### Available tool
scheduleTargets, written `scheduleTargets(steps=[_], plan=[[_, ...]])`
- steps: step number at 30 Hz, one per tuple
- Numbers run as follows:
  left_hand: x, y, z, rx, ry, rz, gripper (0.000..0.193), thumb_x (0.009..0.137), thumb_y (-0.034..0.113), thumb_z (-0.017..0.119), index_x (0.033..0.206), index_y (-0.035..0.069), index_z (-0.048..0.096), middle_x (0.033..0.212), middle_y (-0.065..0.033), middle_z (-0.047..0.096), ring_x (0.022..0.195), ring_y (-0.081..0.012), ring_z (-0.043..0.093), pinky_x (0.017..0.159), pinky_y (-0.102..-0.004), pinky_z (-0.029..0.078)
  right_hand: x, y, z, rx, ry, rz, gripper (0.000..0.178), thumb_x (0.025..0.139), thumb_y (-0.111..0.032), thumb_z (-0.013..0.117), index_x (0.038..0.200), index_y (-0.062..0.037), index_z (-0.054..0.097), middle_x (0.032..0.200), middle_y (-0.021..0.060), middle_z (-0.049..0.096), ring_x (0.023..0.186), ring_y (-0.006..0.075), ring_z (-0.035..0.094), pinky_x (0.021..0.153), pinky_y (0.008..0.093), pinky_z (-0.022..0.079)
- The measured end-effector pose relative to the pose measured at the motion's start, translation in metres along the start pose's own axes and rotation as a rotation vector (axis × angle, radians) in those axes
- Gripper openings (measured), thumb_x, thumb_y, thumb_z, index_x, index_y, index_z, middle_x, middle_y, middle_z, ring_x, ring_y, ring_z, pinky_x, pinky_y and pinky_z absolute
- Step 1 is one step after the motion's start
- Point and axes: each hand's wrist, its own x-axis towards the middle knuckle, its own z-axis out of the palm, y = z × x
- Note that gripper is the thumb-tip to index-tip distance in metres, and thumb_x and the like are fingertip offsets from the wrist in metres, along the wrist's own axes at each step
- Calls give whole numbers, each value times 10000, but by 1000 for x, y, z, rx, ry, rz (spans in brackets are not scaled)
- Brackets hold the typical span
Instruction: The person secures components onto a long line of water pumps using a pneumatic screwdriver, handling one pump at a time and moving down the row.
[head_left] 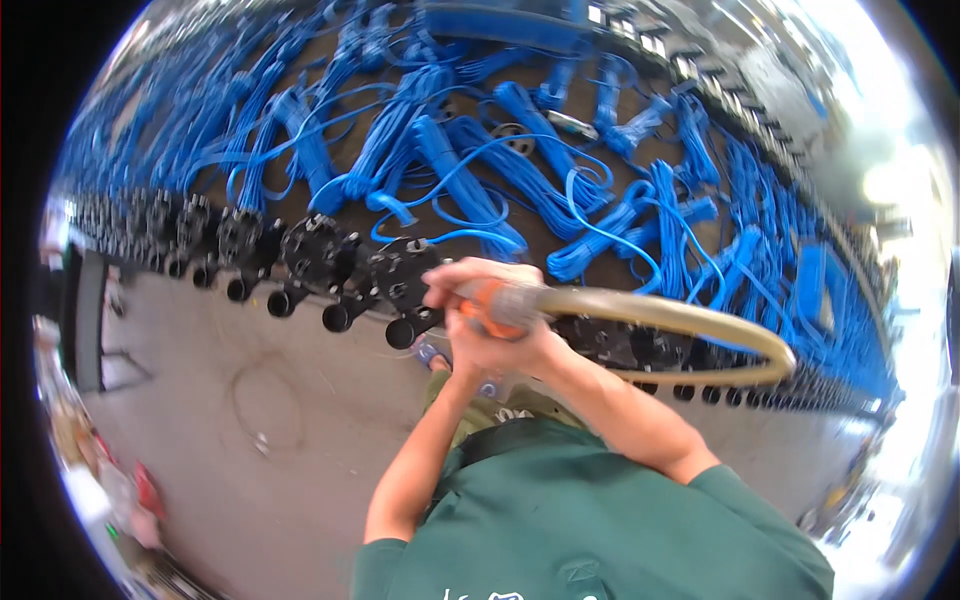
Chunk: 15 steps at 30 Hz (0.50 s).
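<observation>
Both my hands are together at the near edge of the bench, closed round an orange hand tool (pixel 490 308) whose outline is smeared by motion. A thick tan hose (pixel 690 303) runs off the tool to the right and loops back below. My left hand (pixel 468 338) is on the near left side of the tool. On its right side is my right hand (pixel 528 345); the fingers overlap, so which ones lie on top is hard to tell. Just beyond them stands a black round fixture (pixel 398 272) with a short black tube (pixel 403 332) pointing toward me.
A row of similar black fixtures (pixel 310 250) lines the bench edge on both sides. Bundles of blue cable (pixel 455 180) cover the brown bench top (pixel 340 110). A blue tray (pixel 500 28) lies at the back. Grey floor (pixel 210 400) and a dark stand (pixel 88 320) are at left.
</observation>
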Motion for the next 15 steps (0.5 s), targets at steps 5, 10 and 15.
scheduleTargets(steps=[5, 10, 15], plan=[[-12, 8, 21, -1829, 164, -76, 514, 729, 213, 788, 1150, 7, 580, 976, -174, 691, 980, -345, 670, 852, -431, 530, -18, -35, -38, 208, 327, -129, 336, 793, 70, 603, 1117, 1, 661, 953, 92, 691, 802, 126, 655, 689, 250, 528], [-26, 45, 33, -2863, 96, -117, 723, 687, 173, 876, 1266, -24, 491, 999, -139, 687, 897, -256, 678, 824, -373, 544, -15, -16, -95, 139, 567, -7, 236, 794, 68, 606, 1021, 23, 652, 885, 90, 672, 760, 129, 654, 644, 231, 523], [-65, 35, 3, -2970, 29, -381, 556, 789, 102, 786, 1253, -17, 503, 993, -96, 641, 972, -201, 613, 907, -352, 502, -17, 16, -87, 86, 486, -51, 150, 767, 56, 619, 913, 43, 655, 808, 61, 680, 735, 111, 652, 673, 252, 527]])
